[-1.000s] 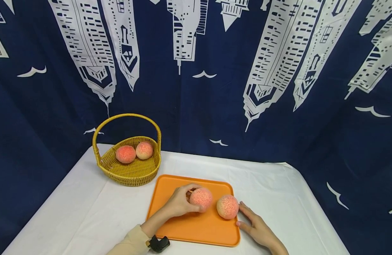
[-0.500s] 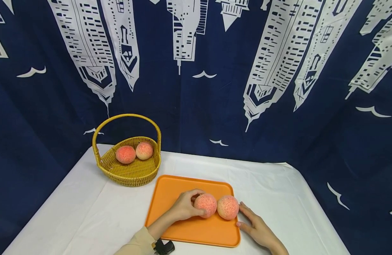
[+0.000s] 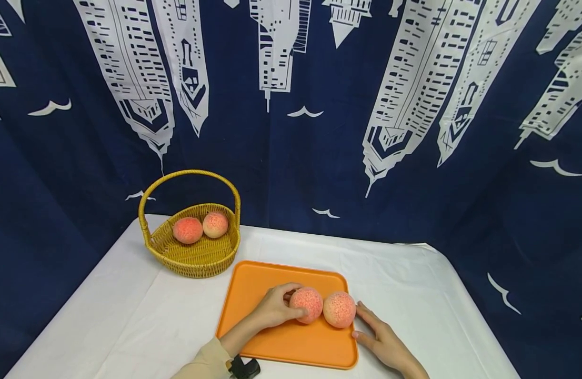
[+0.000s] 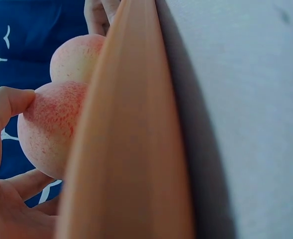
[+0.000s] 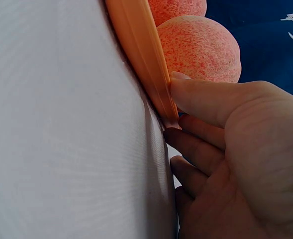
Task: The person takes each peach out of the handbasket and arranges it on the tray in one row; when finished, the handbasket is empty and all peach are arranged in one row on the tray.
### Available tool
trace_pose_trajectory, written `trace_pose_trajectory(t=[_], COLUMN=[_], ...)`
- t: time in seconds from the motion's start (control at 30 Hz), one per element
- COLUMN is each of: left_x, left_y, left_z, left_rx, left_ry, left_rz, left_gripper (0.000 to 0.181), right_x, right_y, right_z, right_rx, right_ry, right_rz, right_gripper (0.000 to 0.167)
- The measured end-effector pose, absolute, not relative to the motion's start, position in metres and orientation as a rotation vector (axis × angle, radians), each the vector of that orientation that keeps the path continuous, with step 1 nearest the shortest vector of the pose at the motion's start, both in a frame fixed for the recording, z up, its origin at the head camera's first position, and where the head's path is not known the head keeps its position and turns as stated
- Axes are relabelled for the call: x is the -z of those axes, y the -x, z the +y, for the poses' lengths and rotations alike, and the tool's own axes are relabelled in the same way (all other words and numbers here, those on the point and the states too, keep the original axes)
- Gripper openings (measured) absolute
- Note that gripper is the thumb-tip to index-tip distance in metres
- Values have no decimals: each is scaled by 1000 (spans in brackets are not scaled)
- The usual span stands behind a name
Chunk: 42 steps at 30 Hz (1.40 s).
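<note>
On the orange tray point(image 3: 253, 279) two peaches sit side by side, touching or nearly so. My left hand point(image 3: 277, 308) grips the left peach point(image 3: 306, 305) between thumb and fingers; the left wrist view shows the thumb point(image 4: 17, 102) bent over this peach point(image 4: 49, 132). The right peach point(image 3: 339, 309) lies close to the tray's right rim. Beside that rim is my right hand point(image 3: 383, 339), its thumb and fingertips touching the edge, fingers spread and holding no fruit. In the right wrist view the thumb point(image 5: 206, 97) lies against the tray rim point(image 5: 146, 55).
A yellow wicker basket point(image 3: 198, 269) with a tall handle stands at the back left, with a redder peach point(image 3: 188, 230) and a paler peach point(image 3: 215, 225) inside. White cloth point(image 3: 404, 284) covers the table. A dark blue printed curtain point(image 3: 281, 168) hangs behind.
My left hand has moved slightly right with its peach, bringing it up to the right peach. My right hand has stayed at the tray's edge.
</note>
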<state>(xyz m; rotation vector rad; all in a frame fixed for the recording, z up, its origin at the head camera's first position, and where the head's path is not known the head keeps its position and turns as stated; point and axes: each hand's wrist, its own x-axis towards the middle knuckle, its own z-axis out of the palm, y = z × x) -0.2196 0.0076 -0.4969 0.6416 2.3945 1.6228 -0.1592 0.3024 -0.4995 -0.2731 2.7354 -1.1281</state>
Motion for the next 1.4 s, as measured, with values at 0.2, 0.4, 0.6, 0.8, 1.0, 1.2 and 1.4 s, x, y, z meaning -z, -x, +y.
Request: trace_pose_trajectory(t=[0.2, 0.4, 0.6, 0.8, 1.0, 1.2, 1.4], left_x=[499, 497, 497, 497, 496, 487, 459], left_y=[219, 218, 218, 217, 217, 216, 216], left_z=[9, 9, 7, 7, 7, 4, -21], left_rx=[-1601, -1596, -1572, -1543, -1509, -1444, -1555], left_ry=[-638, -636, -653, -685, -694, -735, -751], left_rz=[2420, 2418, 2438, 2461, 2497, 2597, 2717], left_gripper=[62, 63, 65, 70, 77, 78, 68], right_x=[499, 500, 500, 501, 502, 501, 502], right_y=[159, 160, 159, 158, 158, 159, 160], right_z=[301, 301, 301, 301, 302, 302, 302], right_rx=[1128, 1116, 1097, 1081, 1086, 1085, 1082], right_ry=[250, 246, 256, 268, 276, 273, 263], right_rz=[2730, 2738, 2756, 2779, 2782, 2778, 2770], right_gripper=[68, 68, 67, 66, 65, 66, 67])
